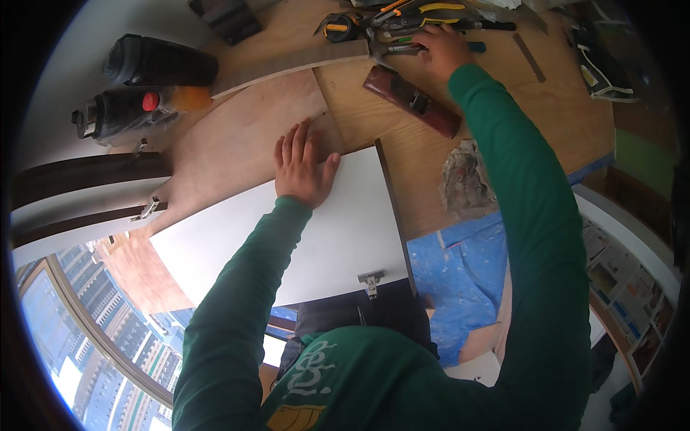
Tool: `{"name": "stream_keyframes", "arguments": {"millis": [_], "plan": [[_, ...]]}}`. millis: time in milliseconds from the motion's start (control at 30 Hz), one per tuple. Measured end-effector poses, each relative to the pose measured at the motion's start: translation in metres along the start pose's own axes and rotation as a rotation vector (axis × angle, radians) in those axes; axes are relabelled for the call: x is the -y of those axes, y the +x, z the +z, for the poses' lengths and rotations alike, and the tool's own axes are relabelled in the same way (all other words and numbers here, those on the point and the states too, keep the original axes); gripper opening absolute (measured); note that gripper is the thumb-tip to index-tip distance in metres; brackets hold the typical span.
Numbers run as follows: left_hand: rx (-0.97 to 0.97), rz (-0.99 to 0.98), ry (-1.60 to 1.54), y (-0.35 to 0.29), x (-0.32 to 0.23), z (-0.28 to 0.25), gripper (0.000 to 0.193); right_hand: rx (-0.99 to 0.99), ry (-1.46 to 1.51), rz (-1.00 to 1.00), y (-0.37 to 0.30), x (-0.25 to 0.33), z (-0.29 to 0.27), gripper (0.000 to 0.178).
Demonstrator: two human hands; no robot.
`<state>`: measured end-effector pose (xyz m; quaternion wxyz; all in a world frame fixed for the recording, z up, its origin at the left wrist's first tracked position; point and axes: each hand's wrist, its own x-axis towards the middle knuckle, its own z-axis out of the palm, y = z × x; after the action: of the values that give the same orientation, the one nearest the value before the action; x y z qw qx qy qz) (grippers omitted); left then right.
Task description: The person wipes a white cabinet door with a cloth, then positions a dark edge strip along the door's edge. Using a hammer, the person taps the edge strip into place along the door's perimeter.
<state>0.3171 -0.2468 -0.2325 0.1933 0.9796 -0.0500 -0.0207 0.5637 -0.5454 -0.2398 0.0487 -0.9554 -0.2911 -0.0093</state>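
A white cabinet door panel (338,208) with a dark edge lies before me, with a metal hinge (371,282) near its closest corner. My left hand (305,167) rests flat on the panel's far edge, and its fingertips reach onto the plywood sheet (237,147) beyond. Farther off, my right hand (442,50) is among the tools, fingers bent over the handle of a claw hammer (379,47). Whether they grip the hammer or another tool is hidden. Just nearer than that hand lies a reddish-brown wooden hand plane (412,102).
Pliers (442,7) and a tape measure (340,28) lie at the back. Dark bottles (162,61) and an orange drink bottle (188,98) stand at left. A crumpled rag (466,176) sits right of the panel, near blue sheeting (460,266). A window (108,330) is lower left.
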Motion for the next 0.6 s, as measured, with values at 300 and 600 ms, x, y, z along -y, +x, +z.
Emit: {"name": "stream_keyframes", "arguments": {"millis": [300,600], "plan": [[-0.027,0.013,0.027,0.002,-0.001,0.000,0.053,-0.077,0.009,-0.075,-0.019,-0.012,-0.026,0.018],[-0.026,0.032,0.040,0.002,-0.003,0.000,0.053,-0.191,0.839,0.668,-0.150,0.054,-0.094,0.022]]}}
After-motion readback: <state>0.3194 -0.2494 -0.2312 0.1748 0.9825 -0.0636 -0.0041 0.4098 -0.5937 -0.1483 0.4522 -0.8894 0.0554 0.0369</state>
